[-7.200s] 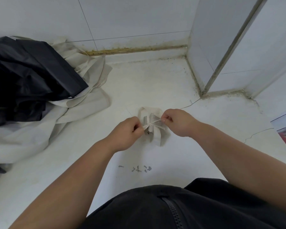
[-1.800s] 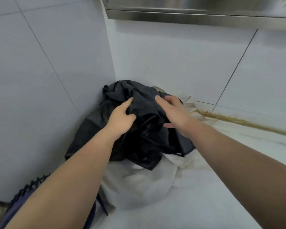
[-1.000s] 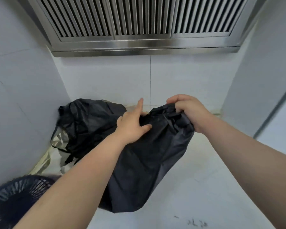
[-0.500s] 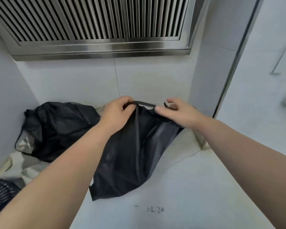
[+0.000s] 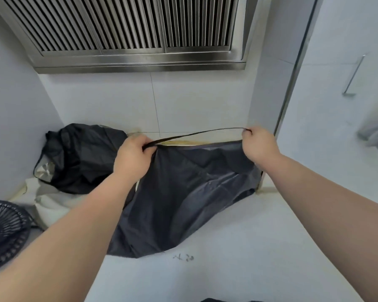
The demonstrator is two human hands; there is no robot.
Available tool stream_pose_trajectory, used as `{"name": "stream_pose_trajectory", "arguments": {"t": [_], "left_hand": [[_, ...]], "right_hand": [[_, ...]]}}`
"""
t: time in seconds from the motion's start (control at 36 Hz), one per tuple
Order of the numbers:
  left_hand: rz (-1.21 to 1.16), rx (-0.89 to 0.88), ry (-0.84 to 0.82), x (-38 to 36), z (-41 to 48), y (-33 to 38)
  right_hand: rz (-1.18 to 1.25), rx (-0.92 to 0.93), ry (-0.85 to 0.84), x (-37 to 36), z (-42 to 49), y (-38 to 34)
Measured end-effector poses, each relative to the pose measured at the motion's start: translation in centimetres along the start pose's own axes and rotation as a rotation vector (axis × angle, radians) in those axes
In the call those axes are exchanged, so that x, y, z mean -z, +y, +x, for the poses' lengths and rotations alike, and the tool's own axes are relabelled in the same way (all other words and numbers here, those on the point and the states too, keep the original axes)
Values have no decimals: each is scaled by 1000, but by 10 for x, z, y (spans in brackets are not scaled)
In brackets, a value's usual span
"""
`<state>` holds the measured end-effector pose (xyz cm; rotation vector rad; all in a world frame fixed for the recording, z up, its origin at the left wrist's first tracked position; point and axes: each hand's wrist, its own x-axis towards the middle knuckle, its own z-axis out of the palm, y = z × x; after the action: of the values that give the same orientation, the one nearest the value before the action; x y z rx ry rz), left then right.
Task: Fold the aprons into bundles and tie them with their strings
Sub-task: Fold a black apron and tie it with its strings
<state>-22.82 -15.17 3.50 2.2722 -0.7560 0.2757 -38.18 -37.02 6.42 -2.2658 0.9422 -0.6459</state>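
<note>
Black apron (image 5: 183,192) held up above the surface (image 5: 238,258).
Left hand (image 5: 132,159) and right hand (image 5: 259,144) each pinch its strap (image 5: 196,134), stretched between them.

Both arms extend forward, away from the body, with the forearms bare. The left forearm (image 5: 63,243) runs from the near left corner toward the centre. The right forearm (image 5: 336,201) runs from the near right edge toward the far centre-right. The left hand (image 5: 132,159) shows its back, fingers curled, and grips one end of the strap (image 5: 196,134) where it meets the apron (image 5: 183,192). The right hand (image 5: 260,144) is well apart to the right and slightly higher, fingers curled, pinching the strap's other end at the fingertips.
</note>
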Motion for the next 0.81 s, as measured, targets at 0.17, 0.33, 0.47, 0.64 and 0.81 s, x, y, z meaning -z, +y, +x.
{"name": "stream_pose_trajectory", "arguments": {"t": [0.17, 0.33, 0.47, 0.64, 0.81], "left_hand": [[-107, -6, -205, -12, -21, 20], [-314, -208, -309, -19, -41, 52], [-367, 99, -252, -22, -50, 27], [-238, 511, -531, -41, -75, -22], [48, 540, -794, -77, -99, -54]], "right_hand": [[-24, 68, -301, -10, -24, 6], [-22, 319, -616, -35, -53, -15], [167, 167, -503, -40, -53, -7], [407, -221, -390, -28, -41, 13], [-28, -319, -612, -30, -49, 54]]}}
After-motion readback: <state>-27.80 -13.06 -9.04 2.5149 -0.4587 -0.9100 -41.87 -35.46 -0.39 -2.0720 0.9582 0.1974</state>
